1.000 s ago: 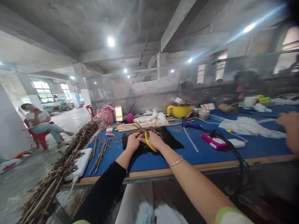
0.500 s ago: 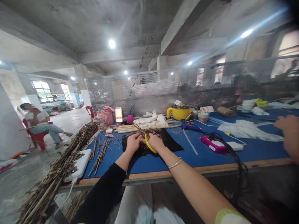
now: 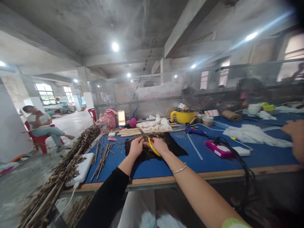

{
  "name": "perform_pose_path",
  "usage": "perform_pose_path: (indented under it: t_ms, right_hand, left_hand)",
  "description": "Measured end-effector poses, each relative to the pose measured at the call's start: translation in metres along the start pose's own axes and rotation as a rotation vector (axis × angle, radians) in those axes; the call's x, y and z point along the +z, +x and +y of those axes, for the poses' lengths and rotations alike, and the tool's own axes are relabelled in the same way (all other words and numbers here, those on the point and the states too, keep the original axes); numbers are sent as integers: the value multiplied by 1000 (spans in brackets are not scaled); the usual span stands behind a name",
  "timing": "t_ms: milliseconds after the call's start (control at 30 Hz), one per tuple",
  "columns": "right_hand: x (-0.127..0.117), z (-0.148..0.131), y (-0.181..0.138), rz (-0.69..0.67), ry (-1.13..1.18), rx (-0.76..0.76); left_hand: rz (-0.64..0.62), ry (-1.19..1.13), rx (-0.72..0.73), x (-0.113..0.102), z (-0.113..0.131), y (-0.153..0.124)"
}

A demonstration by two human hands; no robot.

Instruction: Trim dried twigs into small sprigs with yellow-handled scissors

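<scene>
My right hand [image 3: 159, 146] is closed around a pair of scissors with yellow handles [image 3: 154, 148], their dark blades pointing up and to the left. Close beside it, my left hand [image 3: 136, 146] has its fingers bent together over the dark cloth [image 3: 175, 144]; what they pinch is too small to make out. Dry brown plant bits [image 3: 161, 136] lie on the cloth around both hands. Just beyond the cloth are several pale sticks [image 3: 125, 133] and a crumpled white cloth [image 3: 158, 123].
Dried stalks [image 3: 68, 161] are heaped along the table's left edge, beside a white power strip [image 3: 83, 167]. To the right lie a magenta box [image 3: 219, 150] with black cables and a blue glue gun [image 3: 192, 129]. A yellow pot [image 3: 185, 117] stands behind. Another person's hand [image 3: 295, 133] shows far right.
The view has shifted slightly. Both my hands stay together over the dark cloth, with the scissors still in the right one.
</scene>
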State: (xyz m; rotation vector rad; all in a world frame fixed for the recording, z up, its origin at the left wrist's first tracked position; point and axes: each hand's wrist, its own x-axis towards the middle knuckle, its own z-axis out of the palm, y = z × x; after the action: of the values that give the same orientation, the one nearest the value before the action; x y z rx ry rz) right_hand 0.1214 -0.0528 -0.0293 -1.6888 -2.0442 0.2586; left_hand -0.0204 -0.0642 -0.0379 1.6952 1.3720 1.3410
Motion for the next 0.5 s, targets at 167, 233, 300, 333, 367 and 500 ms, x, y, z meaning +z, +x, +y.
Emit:
perform_pose_path:
  t_ms: [167,233,300,333,367,500]
  right_hand:
    - [1,0,-1,1,-26,10]
    - [2,0,-1,0,-6,0]
    - [4,1,-1,-2,25,-21]
    - [5,2,-1,-4,40,-38]
    - [5,2,-1,-6,52,-57]
    - [8,2,0,1,75,-119]
  left_hand:
    - [-22,-70,-28,1,-4,3]
    - [-32,-74,-19,0,-5,3]
    - [-35,-65,-2,-1,-5,4]
    - [-33,-53,12,-1,-5,4]
    - [-29,-37,34,-2,-5,4]
    - [1,-11,112,-3,-7,6]
